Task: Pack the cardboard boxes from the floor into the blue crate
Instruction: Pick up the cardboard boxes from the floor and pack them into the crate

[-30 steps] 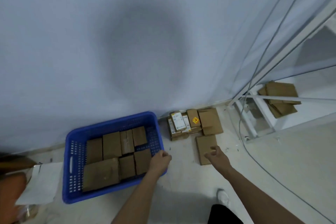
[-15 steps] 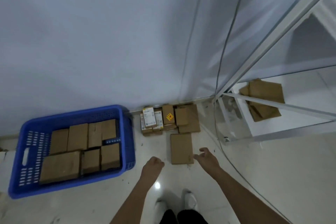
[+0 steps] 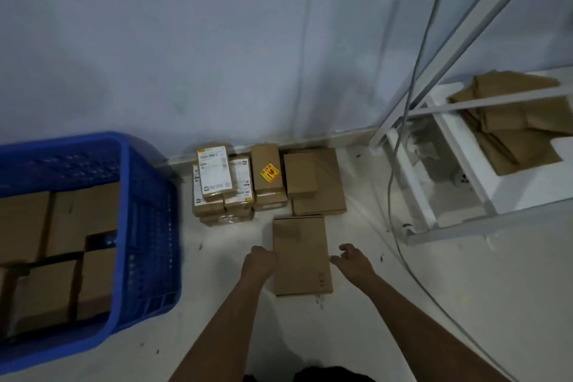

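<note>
step: picking up the flat cardboard box (image 3: 300,254) off the floor, my left hand (image 3: 259,260) and right hand (image 3: 352,257) flank it, gripping nothing; next, clamp both long edges, carry to blue crate (image 3: 145,226).

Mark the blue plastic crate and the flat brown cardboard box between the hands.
blue plastic crate (image 3: 148,226): head view, right perforated wall.
flat brown cardboard box (image 3: 302,254): head view, top face centre.

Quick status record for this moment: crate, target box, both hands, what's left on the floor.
crate: blue crate at left, several boxes inside, a gap near its right wall
target box: flat box lying alone on the floor, nearest the person
left hand: at the box's left edge, grip not clear
right hand: at its right edge, fingers loosely curled
remaining: stacked boxes against the wall
</note>
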The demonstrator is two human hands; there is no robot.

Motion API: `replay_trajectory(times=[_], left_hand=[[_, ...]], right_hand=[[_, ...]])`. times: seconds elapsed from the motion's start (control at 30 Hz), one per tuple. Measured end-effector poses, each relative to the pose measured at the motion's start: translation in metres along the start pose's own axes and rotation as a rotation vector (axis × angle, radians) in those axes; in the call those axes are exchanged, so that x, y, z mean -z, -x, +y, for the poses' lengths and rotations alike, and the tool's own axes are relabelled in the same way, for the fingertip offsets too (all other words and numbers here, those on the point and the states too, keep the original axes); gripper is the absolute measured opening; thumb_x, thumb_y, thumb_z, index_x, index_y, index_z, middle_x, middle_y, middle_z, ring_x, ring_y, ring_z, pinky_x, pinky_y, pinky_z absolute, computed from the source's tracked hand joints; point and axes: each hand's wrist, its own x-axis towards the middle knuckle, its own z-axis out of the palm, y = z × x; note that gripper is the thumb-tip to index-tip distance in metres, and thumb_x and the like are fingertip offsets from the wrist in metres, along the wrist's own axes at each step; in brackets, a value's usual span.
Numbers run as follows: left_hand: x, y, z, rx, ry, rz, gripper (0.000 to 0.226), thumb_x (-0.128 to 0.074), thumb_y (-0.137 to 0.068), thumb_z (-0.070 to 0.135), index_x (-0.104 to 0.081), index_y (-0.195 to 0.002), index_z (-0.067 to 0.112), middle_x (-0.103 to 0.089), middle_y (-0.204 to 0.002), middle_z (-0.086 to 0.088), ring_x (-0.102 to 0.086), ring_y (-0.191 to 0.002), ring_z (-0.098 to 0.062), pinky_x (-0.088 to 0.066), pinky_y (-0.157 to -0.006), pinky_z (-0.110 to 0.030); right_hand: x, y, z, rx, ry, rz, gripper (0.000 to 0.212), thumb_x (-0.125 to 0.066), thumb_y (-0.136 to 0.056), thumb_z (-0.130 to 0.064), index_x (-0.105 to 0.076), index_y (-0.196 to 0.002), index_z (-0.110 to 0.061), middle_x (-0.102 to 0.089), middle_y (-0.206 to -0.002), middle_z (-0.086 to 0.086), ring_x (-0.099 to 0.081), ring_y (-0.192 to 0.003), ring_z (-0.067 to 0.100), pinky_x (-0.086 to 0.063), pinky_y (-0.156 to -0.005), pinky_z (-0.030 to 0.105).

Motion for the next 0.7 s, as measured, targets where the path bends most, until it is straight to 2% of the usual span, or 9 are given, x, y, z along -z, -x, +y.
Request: replay_trajectory(times=[0.1,0.13,0.23,0.3,0.43,0.53,0.57,0.63,0.7], left_hand=[[-0.022,-0.063,0.002,0.021,-0.144,-0.079,0.027,-0.041,-0.095,0.016,-0.058,-0.107,-0.002,-0.059,-0.105,-0.012,-0.057,-0.114,-0.029,-0.049,-0.078,-0.029],[-0.029,-0.082,0.004,0.017,-0.166,-0.1,0.026,-0.041,-0.097,0.016,-0.059,-0.105,-0.001,-0.057,-0.096,-0.01,-0.057,-0.113,-0.028,-0.047,-0.075,-0.028],[-0.048,-0.136,0.003,-0.006,-0.232,-0.117,0.037,-0.04,-0.099,0.02,-0.052,-0.129,0.001,-0.055,-0.125,-0.014,-0.052,-0.12,-0.028,-0.045,-0.094,-0.031],[-0.063,-0.167,-0.002,-0.001,-0.293,-0.112,0.044,-0.039,-0.099,0.024,-0.047,-0.136,0.0,-0.048,-0.138,-0.016,-0.049,-0.126,-0.032,-0.043,-0.101,-0.035],[-0.081,-0.191,0.001,-0.03,-0.358,-0.17,0.039,-0.034,-0.102,0.015,-0.047,-0.133,-0.003,-0.052,-0.129,-0.018,-0.052,-0.12,-0.031,-0.04,-0.105,-0.035],[-0.083,-0.196,0.002,-0.06,-0.384,-0.181,0.031,-0.035,-0.101,0.013,-0.055,-0.122,0.0,-0.048,-0.081,-0.008,-0.054,-0.094,-0.026,-0.043,-0.102,-0.033],[-0.084,-0.196,0.0,-0.057,-0.389,-0.184,0.03,-0.037,-0.101,0.014,-0.057,-0.118,0.001,-0.049,-0.08,-0.007,-0.055,-0.099,-0.026,-0.045,-0.103,-0.033],[-0.085,-0.194,-0.003,-0.053,-0.404,-0.169,0.032,-0.037,-0.1,0.016,-0.057,-0.121,0.001,-0.059,-0.104,-0.013,-0.056,-0.113,-0.03,-0.045,-0.103,-0.036],[-0.085,-0.194,-0.004,-0.068,-0.409,-0.153,0.032,-0.038,-0.099,0.015,-0.056,-0.121,0.0,-0.057,-0.113,-0.015,-0.056,-0.106,-0.03,-0.046,-0.102,-0.038]], right_hand=[[-0.022,-0.063,0.023,0.016,0.055,0.008,0.057,-0.057,-0.09,-0.031,-0.04,-0.141,-0.011,-0.058,-0.099,0.008,-0.057,-0.074,0.014,-0.042,-0.059,0.022],[-0.029,-0.083,0.03,0.013,0.056,0.023,0.059,-0.057,-0.091,-0.032,-0.039,-0.142,-0.011,-0.058,-0.1,0.008,-0.058,-0.075,0.016,-0.042,-0.058,0.022],[-0.049,-0.137,0.043,-0.031,0.049,0.027,0.072,-0.058,-0.09,-0.043,-0.032,-0.146,-0.008,-0.052,-0.135,0.016,-0.055,-0.117,0.029,-0.049,-0.089,0.033],[-0.062,-0.164,0.045,-0.065,0.046,0.003,0.083,-0.061,-0.085,-0.052,-0.028,-0.147,-0.007,-0.042,-0.145,0.016,-0.047,-0.128,0.031,-0.044,-0.103,0.041],[-0.075,-0.197,0.046,-0.016,0.027,0.017,0.096,-0.071,-0.072,-0.058,-0.029,-0.143,-0.01,-0.046,-0.139,0.015,-0.052,-0.121,0.03,-0.049,-0.097,0.04],[-0.081,-0.198,0.05,0.022,0.006,0.04,0.094,-0.069,-0.071,-0.063,-0.033,-0.14,-0.01,-0.05,-0.133,0.014,-0.056,-0.115,0.031,-0.052,-0.094,0.044],[-0.082,-0.196,0.051,0.008,-0.023,0.042,0.093,-0.068,-0.071,-0.063,-0.033,-0.141,-0.011,-0.048,-0.133,0.014,-0.055,-0.115,0.032,-0.051,-0.094,0.046],[-0.083,-0.19,0.048,-0.009,-0.041,0.033,0.088,-0.066,-0.076,-0.059,-0.031,-0.143,-0.013,-0.04,-0.136,0.016,-0.052,-0.118,0.035,-0.049,-0.097,0.047],[-0.082,-0.19,0.046,-0.014,-0.032,0.02,0.084,-0.064,-0.08,-0.057,-0.03,-0.143,-0.014,-0.036,-0.138,0.018,-0.05,-0.12,0.037,-0.047,-0.099,0.048]])
